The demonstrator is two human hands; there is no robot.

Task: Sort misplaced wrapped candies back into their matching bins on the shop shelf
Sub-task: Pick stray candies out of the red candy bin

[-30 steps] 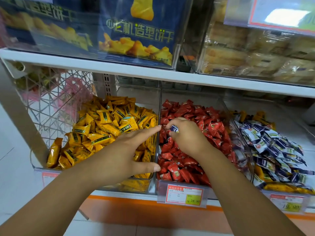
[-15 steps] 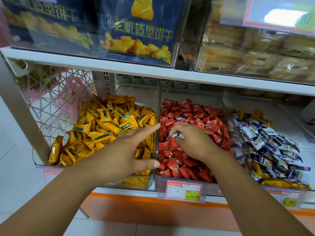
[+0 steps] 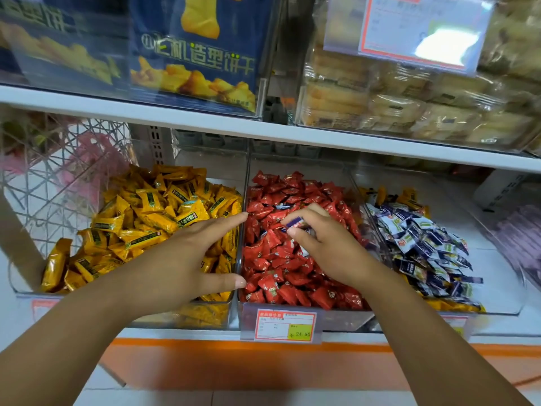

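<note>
Three clear bins stand side by side on the lower shelf. The left bin [image 3: 205, 317] holds yellow candies [image 3: 140, 218], the middle bin [image 3: 336, 317] red candies [image 3: 278, 259], the right bin [image 3: 503, 310] blue-and-white candies [image 3: 421, 238]. My right hand [image 3: 322, 244] hovers over the red candies, its fingers curled round blue-and-white candies [image 3: 294, 222]. Another blue-and-white candy [image 3: 282, 206] lies among the red ones further back. My left hand [image 3: 187, 256] is spread flat over the yellow bin's right side, its fingertips at the divider.
A price tag [image 3: 285, 325] hangs on the middle bin's front. A white wire basket [image 3: 58, 177] stands to the left. The upper shelf [image 3: 263, 133] carries blue biscuit boxes [image 3: 199, 54] and wrapped pastries [image 3: 409, 106] close overhead.
My right hand dipped into the red candies and has come up with blue-and-white candies between its fingers. My left hand stayed in place. The camera moved closer.
</note>
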